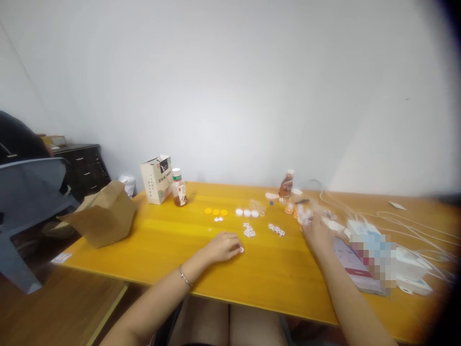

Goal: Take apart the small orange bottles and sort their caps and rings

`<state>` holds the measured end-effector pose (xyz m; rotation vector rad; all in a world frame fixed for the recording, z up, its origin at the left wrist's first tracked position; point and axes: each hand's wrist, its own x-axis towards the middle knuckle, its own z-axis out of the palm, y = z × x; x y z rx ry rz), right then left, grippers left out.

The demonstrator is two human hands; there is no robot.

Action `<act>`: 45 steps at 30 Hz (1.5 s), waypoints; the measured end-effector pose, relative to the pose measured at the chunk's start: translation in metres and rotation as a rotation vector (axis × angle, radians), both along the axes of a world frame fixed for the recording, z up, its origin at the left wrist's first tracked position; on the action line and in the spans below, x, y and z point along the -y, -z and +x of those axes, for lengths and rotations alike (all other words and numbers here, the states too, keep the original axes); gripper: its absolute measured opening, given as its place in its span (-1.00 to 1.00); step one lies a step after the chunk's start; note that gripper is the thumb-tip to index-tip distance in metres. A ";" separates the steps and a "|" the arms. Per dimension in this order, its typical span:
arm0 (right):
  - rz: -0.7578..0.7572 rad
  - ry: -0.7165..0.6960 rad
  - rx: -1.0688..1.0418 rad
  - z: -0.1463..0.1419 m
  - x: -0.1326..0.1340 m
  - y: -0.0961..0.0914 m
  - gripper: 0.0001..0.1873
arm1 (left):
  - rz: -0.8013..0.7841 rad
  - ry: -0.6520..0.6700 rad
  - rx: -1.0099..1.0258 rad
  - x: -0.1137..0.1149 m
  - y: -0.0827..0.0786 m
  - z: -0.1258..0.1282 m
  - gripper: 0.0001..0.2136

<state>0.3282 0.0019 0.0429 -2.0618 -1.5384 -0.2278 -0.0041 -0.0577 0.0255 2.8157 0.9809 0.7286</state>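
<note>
Left hand (227,245): palm down on the surface (201,264), bracelet (185,276) at the wrist. A small white piece (241,249) lies at its fingertips, before the nearer white cluster; whether the grip pinches or only touches it, one cannot tell.

Right hand (319,235): reaching to a blurred group of orange and clear pieces (289,208) at right; its grip is too blurred to tell.

Small items, mid-surface: three yellow discs (216,212) in a row — two small white pieces (218,219) just in front; three white discs (247,213) in a row to their right; two clusters of dark-marked white rounds, one left (248,230), one right (276,230); one blue piece (271,203).

Larger items: printed carton bag (156,181) beside a white-capped bottle (179,190), both upright; brown paper bag (108,216), far left; brown bottle (286,184), rear — tilted slightly; flat booklet (356,266), beside the right forearm.
</note>
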 end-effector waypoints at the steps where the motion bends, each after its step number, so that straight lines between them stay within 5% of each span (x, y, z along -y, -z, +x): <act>1: 0.020 -0.065 -0.059 -0.004 0.005 -0.001 -0.68 | 0.002 -0.040 0.040 -0.003 -0.002 -0.005 -0.83; 5: 0.058 -0.456 -0.355 -0.034 0.035 -0.004 -0.64 | -0.037 -0.315 0.190 -0.025 -0.012 -0.031 -0.84; 9: -0.077 -0.783 -0.509 -0.079 0.067 -0.007 -0.67 | -0.124 -0.634 0.137 -0.051 -0.016 -0.058 -0.88; 17: -0.237 -1.058 -0.610 -0.129 0.082 0.000 -0.68 | -0.191 -0.769 0.095 -0.077 -0.006 -0.070 -0.91; 23: -0.256 -1.134 -0.601 -0.136 0.081 0.010 -0.73 | -0.209 -0.731 0.116 -0.079 0.000 -0.069 -0.93; 29: -0.222 -1.110 -0.634 -0.134 0.079 0.019 -0.72 | -0.141 -0.662 0.195 -0.057 -0.014 -0.063 -0.86; 31: -0.219 -1.111 -0.632 -0.135 0.079 0.021 -0.74 | -0.147 -0.513 0.202 -0.040 -0.020 -0.053 -0.84; 33: -0.209 -1.117 -0.623 -0.136 0.078 0.021 -0.77 | -0.216 -0.161 0.180 -0.021 -0.024 -0.039 -0.77; 35: -0.191 -1.125 -0.608 -0.136 0.078 0.021 -0.80 | -0.260 0.017 0.119 -0.004 -0.026 -0.023 -0.65; 45: -0.160 -1.094 -0.566 -0.137 0.080 0.028 -0.81 | -0.208 -0.159 0.051 0.013 0.001 0.018 -0.76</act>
